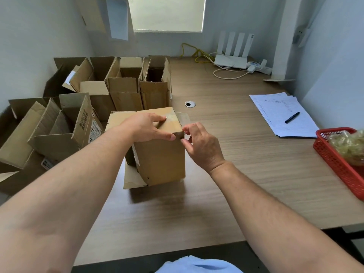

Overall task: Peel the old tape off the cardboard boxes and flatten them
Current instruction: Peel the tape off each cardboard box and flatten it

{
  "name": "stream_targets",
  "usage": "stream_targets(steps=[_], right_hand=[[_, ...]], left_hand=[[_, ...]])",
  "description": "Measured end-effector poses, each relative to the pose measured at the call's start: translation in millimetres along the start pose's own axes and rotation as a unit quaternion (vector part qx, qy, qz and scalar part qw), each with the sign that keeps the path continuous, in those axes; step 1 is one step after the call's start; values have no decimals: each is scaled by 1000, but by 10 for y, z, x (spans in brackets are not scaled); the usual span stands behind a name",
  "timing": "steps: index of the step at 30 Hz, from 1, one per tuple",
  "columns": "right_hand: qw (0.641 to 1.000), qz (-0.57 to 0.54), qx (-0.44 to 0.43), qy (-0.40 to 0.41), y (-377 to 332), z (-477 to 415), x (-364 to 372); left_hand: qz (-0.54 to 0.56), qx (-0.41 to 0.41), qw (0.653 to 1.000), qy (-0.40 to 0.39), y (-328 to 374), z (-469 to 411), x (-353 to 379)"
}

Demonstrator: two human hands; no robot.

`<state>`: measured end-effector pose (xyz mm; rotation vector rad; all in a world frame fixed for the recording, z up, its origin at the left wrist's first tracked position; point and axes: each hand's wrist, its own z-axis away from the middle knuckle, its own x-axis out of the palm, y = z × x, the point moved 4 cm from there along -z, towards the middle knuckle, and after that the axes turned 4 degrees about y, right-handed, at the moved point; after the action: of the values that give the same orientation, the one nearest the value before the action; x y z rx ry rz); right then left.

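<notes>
- Right grip [199, 142] is pinching, thumb against forefinger, at the near right top corner of the cardboard box [161, 160]. It appears to be catching the end of the clear tape [174, 116], which is running across the box top and over its right edge.
- Left grip [145, 127] is lying spread on the box top, fingers fairly straight and thumb along the front edge, pressing the box down onto the worktop [226, 174].
- That box is standing upright at mid-frame, its lower flaps splaying out at the bottom left.
- By my judgement the tape is only just being lifted here: most of it is clinging to the cardboard, and flattening is not yet done.
- At the left and upper left of the frame, the open boxes [126, 85] are standing with flaps up and none is lying flat, so most of the job is waiting.
- At the right edge, a red basket [334, 154] is holding a glossy crumpled wad [350, 146], possibly peeled tape, though that is hard to tell.
- On the wood-grain worktop, papers [281, 107] with a pen [292, 117] are lying at the right and a cable grommet [190, 104] is sitting behind the box.
- A white router [230, 62] with a yellow cable [189, 49] is sitting at the back, under a window blind [167, 12] between pale walls.
</notes>
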<state>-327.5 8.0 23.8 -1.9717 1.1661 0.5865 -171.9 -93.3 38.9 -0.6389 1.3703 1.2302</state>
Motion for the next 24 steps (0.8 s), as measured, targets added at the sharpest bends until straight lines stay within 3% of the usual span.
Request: stream_targets(steps=[8, 12, 15, 18, 21, 24], right_hand=[[990, 47, -97, 90, -61, -137, -67], [991, 29, -101, 82, -65, -215, -82], [996, -73, 47, 19, 42, -255, -23], [961, -181, 205, -38, 150, -261, 35], [935, -236, 263, -43, 172, -263, 37], [934, -216, 277, -60, 185, -218, 87]], left_hand=[[20, -8, 1000, -3, -41, -69, -15], [19, -5, 1000, 3, -49, -73, -5], [4, 11, 1000, 9, -51, -44, 10], [-14, 28, 999, 11, -50, 15, 58], [-38, 44, 998, 21, -46, 100, 120], [-65, 59, 995, 48, -37, 221, 196]])
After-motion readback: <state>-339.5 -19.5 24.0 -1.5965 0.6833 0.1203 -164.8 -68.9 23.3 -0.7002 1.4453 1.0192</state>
